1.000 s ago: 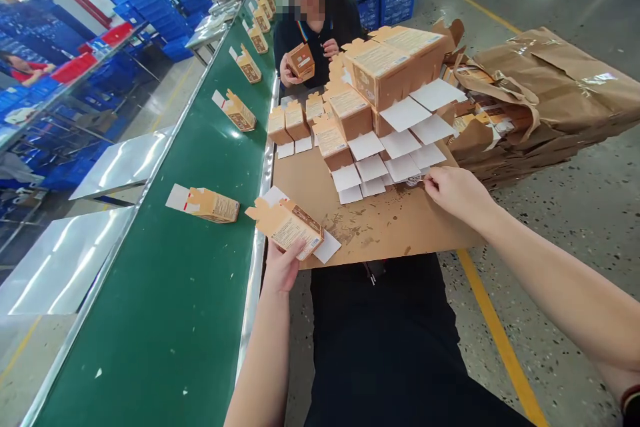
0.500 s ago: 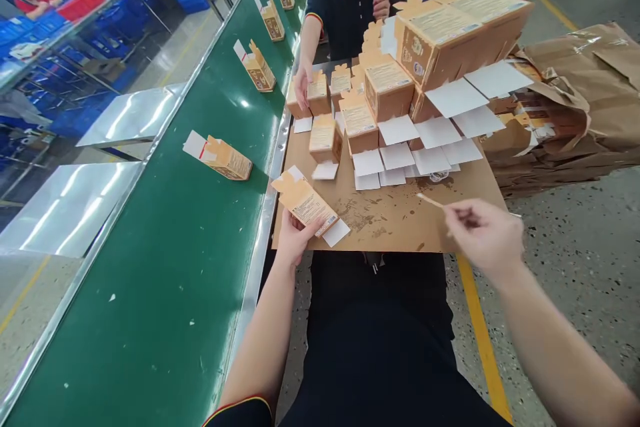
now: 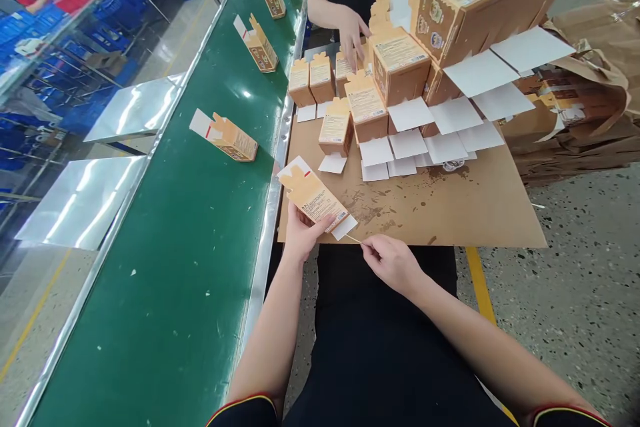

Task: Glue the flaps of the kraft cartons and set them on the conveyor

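Cardboard carton (image 3: 319,200) — printed, oblong, slim pale stick (image 3: 353,238)

Short dark sleeves (image 3: 250,415) end in red and yellow trim; the clothing (image 3: 380,353) over the body is near-black.

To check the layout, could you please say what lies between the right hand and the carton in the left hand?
In the head view, a thin stick extends from the right hand toward the flap of the carton; contact is unclear.
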The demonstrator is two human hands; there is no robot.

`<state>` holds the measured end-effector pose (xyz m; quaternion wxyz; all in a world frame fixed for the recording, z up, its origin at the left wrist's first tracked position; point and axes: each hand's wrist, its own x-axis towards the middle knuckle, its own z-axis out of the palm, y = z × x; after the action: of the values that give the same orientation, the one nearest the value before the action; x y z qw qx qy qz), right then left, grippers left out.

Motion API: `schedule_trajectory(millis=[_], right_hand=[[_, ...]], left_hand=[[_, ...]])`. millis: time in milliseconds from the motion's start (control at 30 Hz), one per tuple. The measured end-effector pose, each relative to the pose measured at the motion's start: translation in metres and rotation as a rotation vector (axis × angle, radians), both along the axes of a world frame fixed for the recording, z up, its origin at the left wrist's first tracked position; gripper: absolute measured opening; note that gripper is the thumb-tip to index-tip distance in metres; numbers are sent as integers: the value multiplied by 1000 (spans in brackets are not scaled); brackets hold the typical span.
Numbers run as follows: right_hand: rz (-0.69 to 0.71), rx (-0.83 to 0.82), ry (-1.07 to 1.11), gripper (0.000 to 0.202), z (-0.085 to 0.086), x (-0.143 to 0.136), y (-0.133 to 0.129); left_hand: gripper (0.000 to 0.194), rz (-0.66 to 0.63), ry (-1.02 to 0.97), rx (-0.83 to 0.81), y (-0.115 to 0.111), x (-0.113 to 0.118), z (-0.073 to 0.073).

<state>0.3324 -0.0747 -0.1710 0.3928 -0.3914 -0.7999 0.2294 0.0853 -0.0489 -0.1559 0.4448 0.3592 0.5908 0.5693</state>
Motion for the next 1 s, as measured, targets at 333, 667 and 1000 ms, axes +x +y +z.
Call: schedule_trajectory(millis=[333,667,1000], right_hand=[[-232,-66,139,25,10,32,-2],[-331,-178,171,30,36,55,-24],[-301,-100,223,26,38,54,-18]], left_hand=[[75,-6,166,-80,-25,16,7],[73,30,371,-110,-38,21,-1],[77,210,396,-26,-29,-9,5]])
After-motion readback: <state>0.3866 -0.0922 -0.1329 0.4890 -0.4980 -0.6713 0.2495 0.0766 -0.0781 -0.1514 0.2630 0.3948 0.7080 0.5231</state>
